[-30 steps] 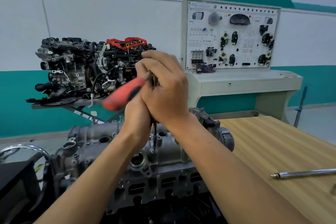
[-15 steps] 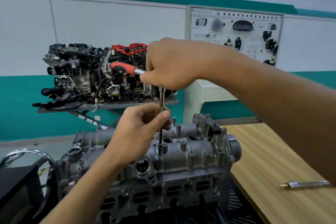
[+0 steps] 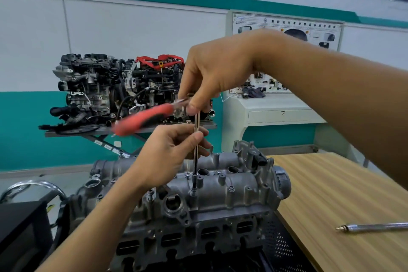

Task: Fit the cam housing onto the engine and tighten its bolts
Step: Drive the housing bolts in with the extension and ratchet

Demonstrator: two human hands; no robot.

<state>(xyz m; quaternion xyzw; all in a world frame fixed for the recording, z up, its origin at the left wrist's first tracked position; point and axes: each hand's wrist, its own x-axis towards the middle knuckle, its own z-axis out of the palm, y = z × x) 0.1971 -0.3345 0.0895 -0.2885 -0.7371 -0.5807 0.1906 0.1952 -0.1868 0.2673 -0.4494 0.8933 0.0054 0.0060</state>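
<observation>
Cam housing: bolt engaged by extension.
Hands: ratchet gripped by right hand; extension pinched by left hand.
Risk: bolt rounded if extension is tilted.

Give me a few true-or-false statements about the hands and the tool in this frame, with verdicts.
1. The left hand pinches the extension shaft. True.
2. The ratchet has a blue handle. False: the handle is red.
3. The extension shaft's lower end sits on a bolt in the cam housing. True.
4. The right hand holds the metal rod. False: the metal rod lies untouched on the wooden table, and the right hand grips the ratchet at its head.
</observation>
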